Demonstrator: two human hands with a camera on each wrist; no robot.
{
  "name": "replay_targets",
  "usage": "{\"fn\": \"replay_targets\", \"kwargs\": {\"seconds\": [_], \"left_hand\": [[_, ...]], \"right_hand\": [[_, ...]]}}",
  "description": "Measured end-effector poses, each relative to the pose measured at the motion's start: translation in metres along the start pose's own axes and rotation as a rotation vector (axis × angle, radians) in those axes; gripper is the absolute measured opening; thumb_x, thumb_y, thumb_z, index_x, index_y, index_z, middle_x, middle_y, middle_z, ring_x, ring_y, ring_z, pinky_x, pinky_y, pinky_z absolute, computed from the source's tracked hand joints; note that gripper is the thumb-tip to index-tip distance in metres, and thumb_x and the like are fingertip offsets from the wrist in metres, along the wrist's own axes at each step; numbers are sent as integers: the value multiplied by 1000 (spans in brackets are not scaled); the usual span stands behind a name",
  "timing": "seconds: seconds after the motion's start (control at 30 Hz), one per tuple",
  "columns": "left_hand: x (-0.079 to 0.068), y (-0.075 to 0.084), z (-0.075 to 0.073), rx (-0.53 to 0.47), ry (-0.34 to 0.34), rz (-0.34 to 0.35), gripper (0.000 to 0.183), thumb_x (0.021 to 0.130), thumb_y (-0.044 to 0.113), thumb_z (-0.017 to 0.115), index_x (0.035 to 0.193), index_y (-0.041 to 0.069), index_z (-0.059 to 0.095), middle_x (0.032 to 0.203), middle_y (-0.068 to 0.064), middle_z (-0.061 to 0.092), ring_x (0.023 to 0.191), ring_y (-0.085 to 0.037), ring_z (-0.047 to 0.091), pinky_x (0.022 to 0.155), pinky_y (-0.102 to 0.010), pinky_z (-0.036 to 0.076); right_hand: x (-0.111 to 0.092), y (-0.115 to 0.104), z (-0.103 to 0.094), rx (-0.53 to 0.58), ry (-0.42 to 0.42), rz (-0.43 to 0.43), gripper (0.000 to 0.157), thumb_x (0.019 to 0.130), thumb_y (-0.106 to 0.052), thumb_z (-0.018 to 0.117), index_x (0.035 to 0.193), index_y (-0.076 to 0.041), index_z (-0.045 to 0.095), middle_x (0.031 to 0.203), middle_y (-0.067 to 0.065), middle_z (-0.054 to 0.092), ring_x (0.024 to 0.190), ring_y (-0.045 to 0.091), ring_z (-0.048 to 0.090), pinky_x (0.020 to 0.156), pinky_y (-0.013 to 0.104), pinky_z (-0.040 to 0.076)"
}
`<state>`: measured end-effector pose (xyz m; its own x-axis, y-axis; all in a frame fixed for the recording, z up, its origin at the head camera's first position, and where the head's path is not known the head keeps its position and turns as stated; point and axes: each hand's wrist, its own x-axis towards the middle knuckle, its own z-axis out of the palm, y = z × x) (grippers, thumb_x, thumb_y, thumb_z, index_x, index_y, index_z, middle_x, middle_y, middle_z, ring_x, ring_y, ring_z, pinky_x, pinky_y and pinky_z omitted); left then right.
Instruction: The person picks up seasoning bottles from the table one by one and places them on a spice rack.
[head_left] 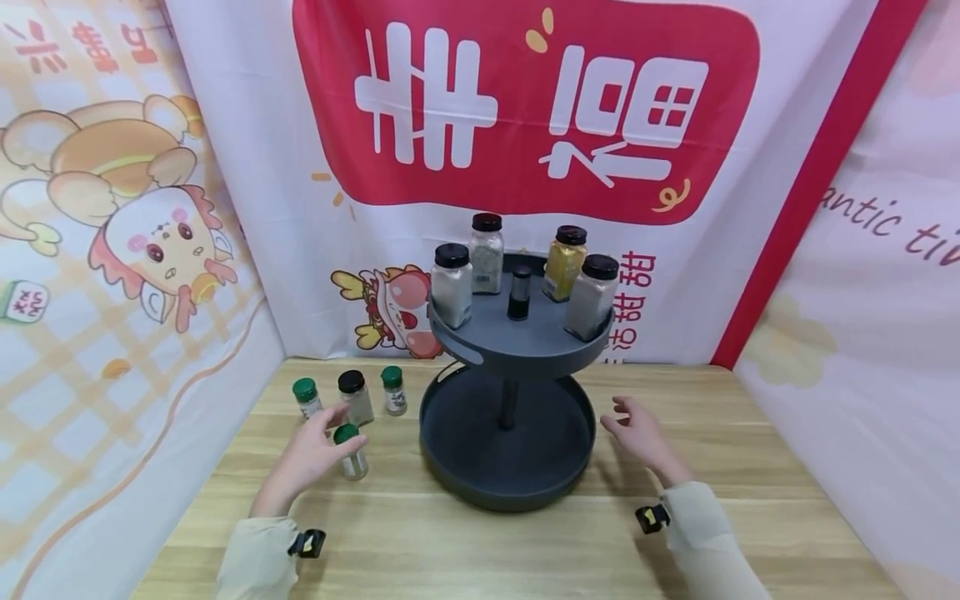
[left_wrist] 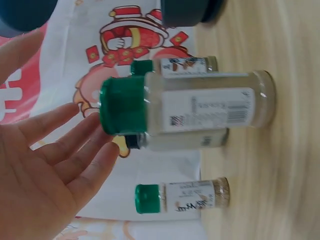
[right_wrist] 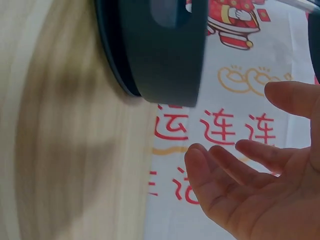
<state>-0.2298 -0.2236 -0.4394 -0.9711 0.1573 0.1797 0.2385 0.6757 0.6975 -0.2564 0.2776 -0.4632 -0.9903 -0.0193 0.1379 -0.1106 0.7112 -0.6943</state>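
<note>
Here, in the head view, the left hand (head_left: 311,450) bends its fingers loosely about a green-capped jar (head_left: 356,465), on the bench (head_left: 420,550) at the rack's (head_left: 525,363) nine o'clock. The right hand (head_left: 637,433) waits empty at its three o'clock. The left wrist view alone shows the jar's barcode; the fingers are open, contact unclear. Only the right wrist view shows the right palm, fingers parted and slightly bent.
</note>
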Motion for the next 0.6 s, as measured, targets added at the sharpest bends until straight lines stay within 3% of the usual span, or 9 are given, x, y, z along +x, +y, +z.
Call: {"fn": "replay_targets", "kwargs": {"seconds": [0.1,0.33,0.6], "left_hand": [[-2,-4,2,35,-8,-12,82,73,52,62,131,1,35,124,-22,43,110,-37,41,87,-51,34],[1,-17,11,-2,1,-38,74,75,35,68,130,-1,35,124,-23,43,108,-39,43,87,-49,36],[1,-28,19,-1,46,-82,57,77,21,67,125,1,42,117,-24,48,99,-38,50,81,-47,41]], "right_hand": [[2,1,10,-2,-23,15,55,85,-22,56,128,6,35,118,31,44,96,37,53,80,44,42],[4,6,28,-26,-59,28,62,86,-27,56,131,7,30,121,31,42,95,36,53,81,45,41],[10,13,47,-59,-28,-49,56,85,-16,55,131,7,31,116,28,47,88,32,56,77,43,44]]}}
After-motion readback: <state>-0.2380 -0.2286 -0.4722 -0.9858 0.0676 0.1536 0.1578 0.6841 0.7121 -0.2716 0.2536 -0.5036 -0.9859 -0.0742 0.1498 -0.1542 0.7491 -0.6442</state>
